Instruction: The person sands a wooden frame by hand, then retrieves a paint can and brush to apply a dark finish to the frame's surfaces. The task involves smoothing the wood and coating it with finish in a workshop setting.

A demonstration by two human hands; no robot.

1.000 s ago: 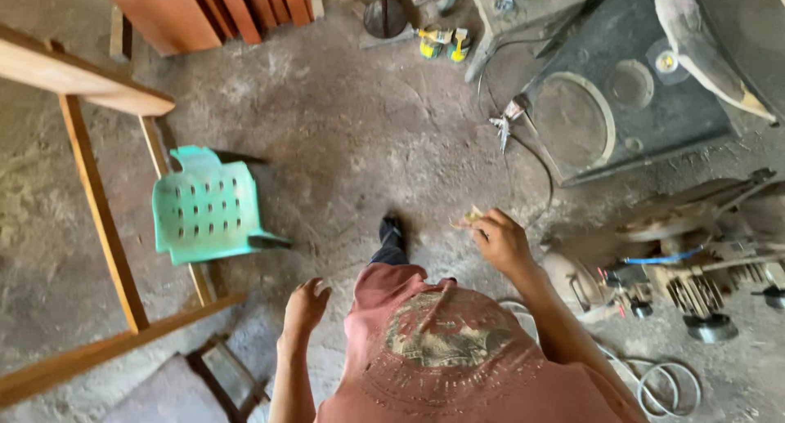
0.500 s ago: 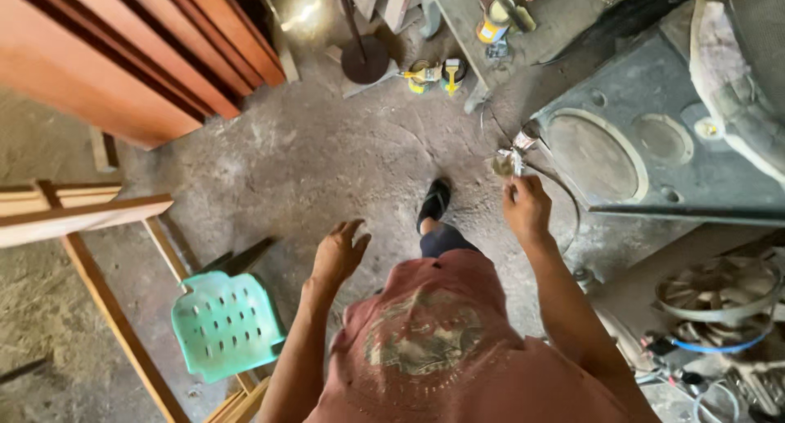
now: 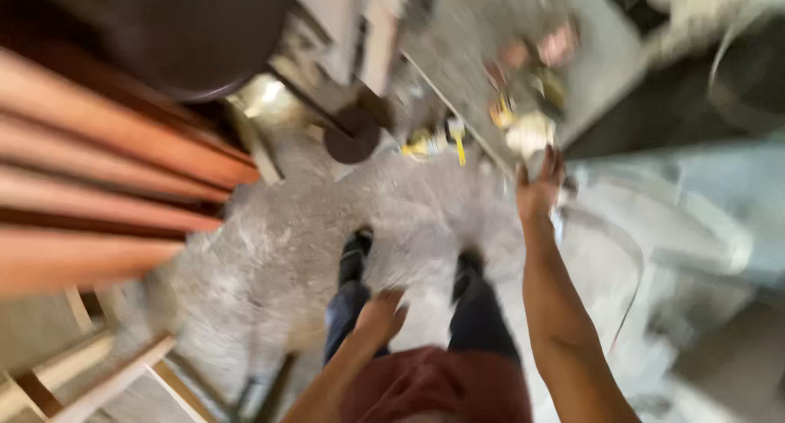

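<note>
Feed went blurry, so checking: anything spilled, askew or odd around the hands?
Too blurred to judge. Right hand reaches toward cluttered bench; left hand hangs empty by the leg. Yellow tools lie on the dusty floor.

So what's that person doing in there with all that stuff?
A person is standing on a dusty concrete floor, seen from above. The right hand reaches forward toward a cluttered workbench, close to a pale blurred object; whether it holds anything is too blurred to tell. The left hand hangs low by the leg, apparently empty. Reddish wooden boards lean on the left.
</note>
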